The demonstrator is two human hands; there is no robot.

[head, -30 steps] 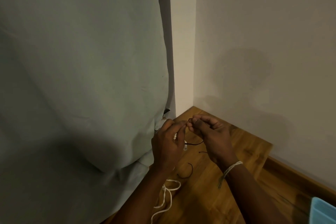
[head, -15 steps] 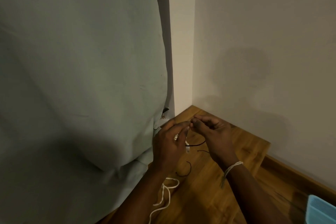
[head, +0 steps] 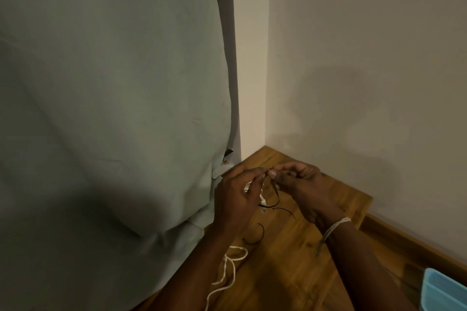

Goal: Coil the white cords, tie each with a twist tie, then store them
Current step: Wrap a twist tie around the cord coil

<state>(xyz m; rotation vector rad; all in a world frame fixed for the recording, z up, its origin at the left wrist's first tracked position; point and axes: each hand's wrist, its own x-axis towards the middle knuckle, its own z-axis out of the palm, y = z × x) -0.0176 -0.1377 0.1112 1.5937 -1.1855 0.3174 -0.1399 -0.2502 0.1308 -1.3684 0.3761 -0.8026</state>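
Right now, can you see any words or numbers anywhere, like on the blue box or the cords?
None: no words, numbers or signs can be read here.
Blue box: only a plain ribbed corner shows.
White cord: no print.
Black twist tie, pinched by left hand and right hand: too thin to carry text.
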